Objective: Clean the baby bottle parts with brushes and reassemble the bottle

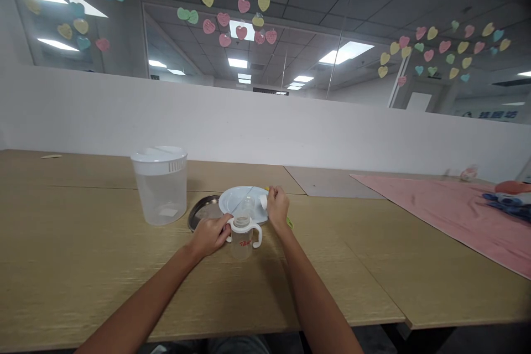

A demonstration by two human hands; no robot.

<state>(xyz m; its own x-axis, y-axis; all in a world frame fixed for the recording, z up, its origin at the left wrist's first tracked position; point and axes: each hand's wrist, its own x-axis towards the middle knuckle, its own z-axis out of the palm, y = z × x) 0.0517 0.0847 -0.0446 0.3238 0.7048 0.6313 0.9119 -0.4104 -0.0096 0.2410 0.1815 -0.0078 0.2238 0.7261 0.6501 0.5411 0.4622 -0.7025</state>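
A clear bottle (241, 244) with a white two-handled ring and red lettering stands upright on the table, its mouth uncovered. My left hand (211, 235) is closed around the bottle's left handle. Over the right side of a light blue plate (232, 197), my right hand (277, 206) is closed beside a small white piece (264, 202); whether it grips that piece is hard to make out. A clear dome-shaped piece (248, 206) is on the plate. Partly under the plate lies a round metal tray (201, 211).
A tall translucent bucket with a white lid (159, 188) stands left of the metal tray. Something yellow-green (290, 223) shows beside my right wrist. A pink cloth (456, 210) covers the table's right part, with a red and blue item (512, 199) on it.
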